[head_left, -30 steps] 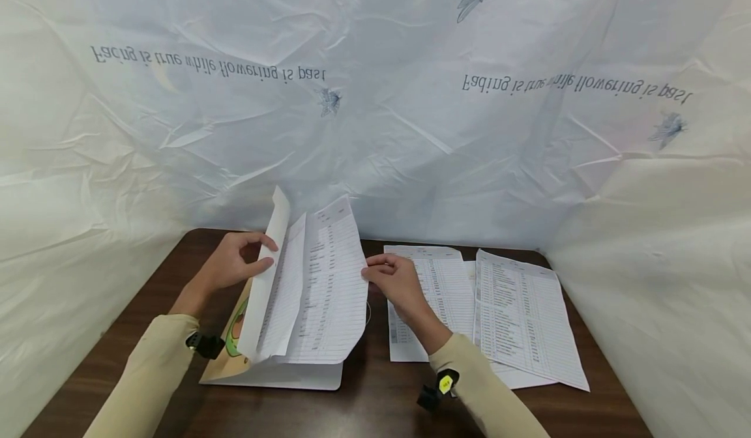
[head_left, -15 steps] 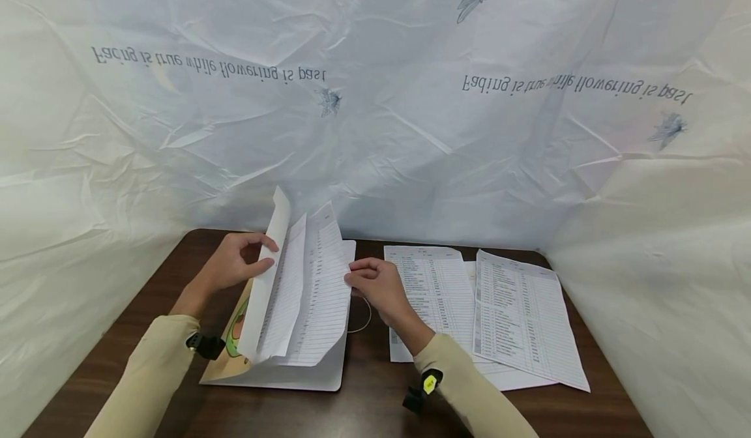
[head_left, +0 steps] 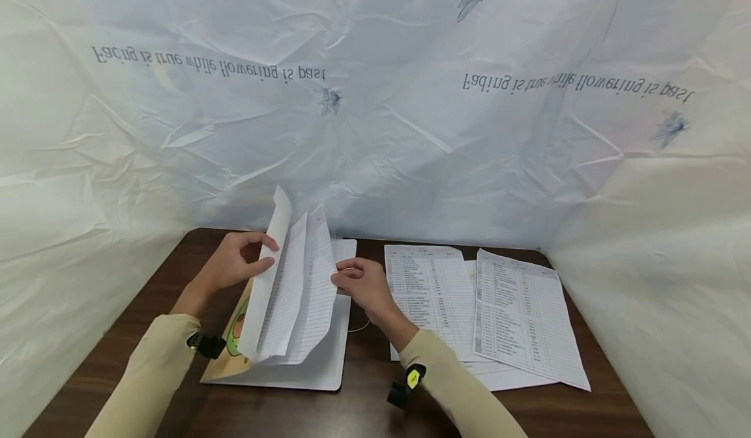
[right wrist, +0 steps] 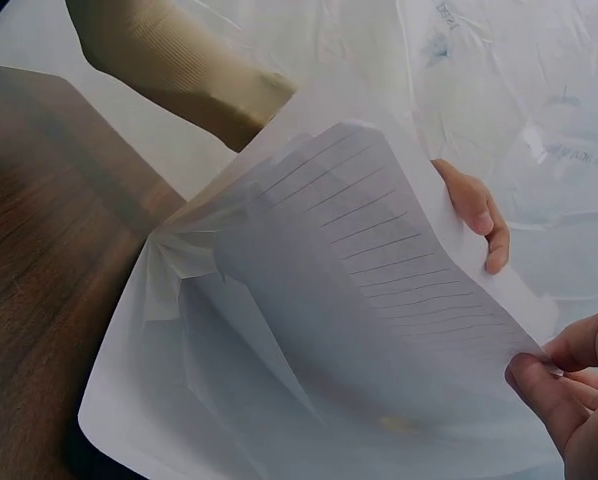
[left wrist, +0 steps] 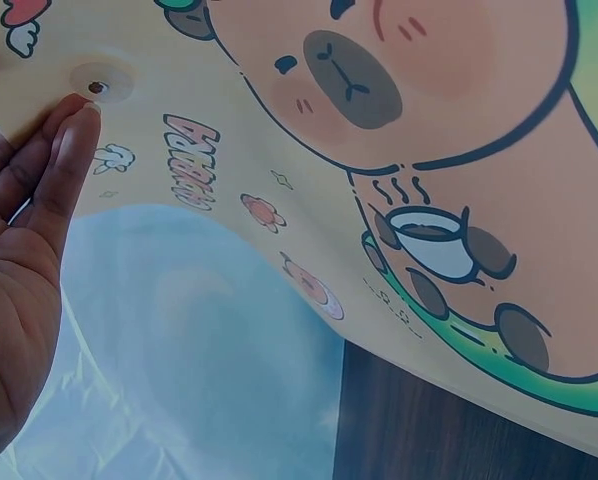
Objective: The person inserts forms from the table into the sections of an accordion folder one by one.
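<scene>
A document folder (head_left: 336, 360) with a cartoon animal printed on its outside lies at the left of the table. My left hand (head_left: 233, 261) pinches the edge of its raised cover (head_left: 263, 294), near a small round fastener in the left wrist view. Between thumb and fingers, my right hand (head_left: 365, 287) holds the right edge of a printed, lined sheet (head_left: 317, 301), lifted and bent over the folder. Another printed sheet (head_left: 287, 294) stands between that one and the cover. The right wrist view shows clear film and white board inside the folder (right wrist: 169, 350).
Several printed sheets lie at the right: one flat (head_left: 424, 294), one slanted (head_left: 525, 321) over others. A thin cord loop (head_left: 360, 327) shows beside the folder. The dark wooden table (head_left: 375, 399) meets a white patterned curtain (head_left: 387, 164) at the back and sides.
My right hand has moved left with the sheet's edge, turning it toward the cover. More of the folder's white inner side shows. The left hand stays in place.
</scene>
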A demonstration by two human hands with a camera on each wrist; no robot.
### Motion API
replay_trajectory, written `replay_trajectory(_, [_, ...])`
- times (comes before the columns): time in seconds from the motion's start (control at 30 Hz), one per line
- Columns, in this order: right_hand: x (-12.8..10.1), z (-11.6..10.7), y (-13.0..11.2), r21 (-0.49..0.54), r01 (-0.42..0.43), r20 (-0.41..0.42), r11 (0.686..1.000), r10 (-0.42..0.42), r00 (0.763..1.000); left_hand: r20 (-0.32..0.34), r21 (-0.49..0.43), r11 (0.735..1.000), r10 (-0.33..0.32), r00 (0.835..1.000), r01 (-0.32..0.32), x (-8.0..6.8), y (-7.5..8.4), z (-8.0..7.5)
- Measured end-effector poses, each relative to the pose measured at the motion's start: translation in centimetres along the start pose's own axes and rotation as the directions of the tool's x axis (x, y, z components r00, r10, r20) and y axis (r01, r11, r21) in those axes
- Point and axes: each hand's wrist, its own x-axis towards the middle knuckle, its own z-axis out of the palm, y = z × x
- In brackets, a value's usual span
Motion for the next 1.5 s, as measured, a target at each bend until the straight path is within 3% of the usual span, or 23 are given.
replay_trajectory(0.63, [0.7,1.9,0.6,-0.143,-0.081,0.013,0.986,0.084,0.996,-0.020,-0.015,1.000,0.016,1.000,-0.016,0.0,0.0,-0.1])
replay_trajectory(0.87, [0.8,2.1,0.6,-0.165,-0.062,-0.047,0.984,0.055,0.997,-0.030,0.021,1.000,0.007,1.000,-0.006,0.0,0.5,0.0])
replay_trajectory(1.0, [0.8,2.3,0.6,-0.172,-0.039,-0.077,0.984,0.026,0.997,-0.029,0.007,1.000,0.006,1.000,-0.006,0.1,1.9,-0.2])
replay_trajectory(1.2, [0.6,2.9,0.7,-0.214,-0.007,-0.039,0.977,-0.002,0.999,-0.022,-0.001,1.000,0.012,1.000,-0.012,0.3,4.0,-0.4])
replay_trajectory(1.5, [0.7,3.7,1.0,-0.253,0.044,0.000,0.967,-0.045,0.999,-0.023,-0.002,1.000,0.015,1.000,-0.015,0.3,3.9,-0.3])
